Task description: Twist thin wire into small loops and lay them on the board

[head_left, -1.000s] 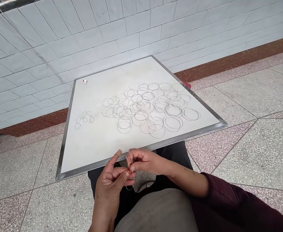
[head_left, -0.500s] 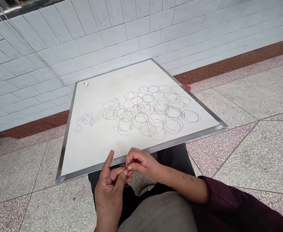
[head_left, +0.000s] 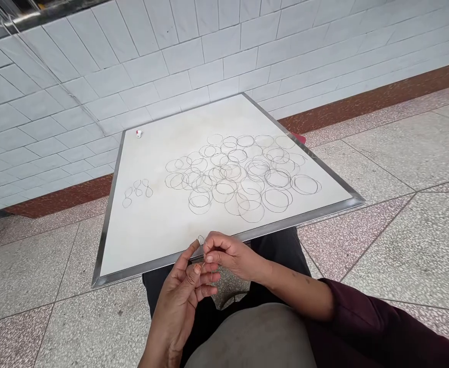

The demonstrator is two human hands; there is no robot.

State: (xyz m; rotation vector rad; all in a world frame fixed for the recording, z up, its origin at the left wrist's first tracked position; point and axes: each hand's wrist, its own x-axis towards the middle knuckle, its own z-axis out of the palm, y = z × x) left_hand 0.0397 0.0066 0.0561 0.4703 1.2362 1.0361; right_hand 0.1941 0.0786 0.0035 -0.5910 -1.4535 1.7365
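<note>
"What are the hands doing?"
"Right hand [head_left: 230, 254] pinches a thin twisted wire [head_left: 203, 236] at the table's near edge; left hand [head_left: 180, 289] is at it, fingers parted, grip unclear"
"Beyond?"
"Wire rings [head_left: 226, 189] overlapping on the white table [head_left: 151, 235]"

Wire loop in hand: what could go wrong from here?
The thin wire loop could slip from the right hand and miss the white table, since it appears mostly past the near edge. The wire rings on the table overlap, so lifting one may drag its neighbours.
</note>
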